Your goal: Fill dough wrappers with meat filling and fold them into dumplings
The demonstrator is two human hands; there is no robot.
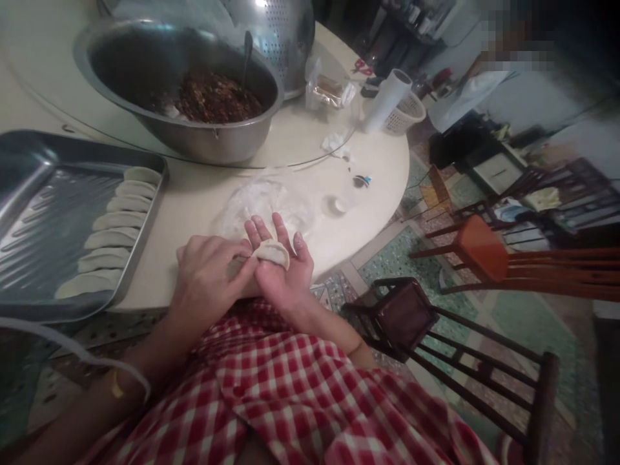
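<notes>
A pale folded dumpling (274, 254) rests on the upturned palm of my right hand (287, 274), whose fingers are partly spread and dusted with flour. My left hand (206, 268) is closed, its thumb and forefinger pinching the dumpling's left end. Just beyond both hands, a crumpled clear plastic bag (264, 201) lies on the table. To the left, a metal tray (43, 219) bears a row of several folded dumplings (112, 239) along its right side. Farther back, a large steel bowl (213, 139) contains dark chopped filling (216, 97) and an upright spoon handle (247, 55).
A perforated steel colander (276, 32) stands behind the bowl. Toward the table's right edge are a wrapped package (329, 92), a plastic roll (388, 100), a white basket (407, 113) and small scraps. Wooden chairs (405, 316) stand on the floor at right; a person is farther back.
</notes>
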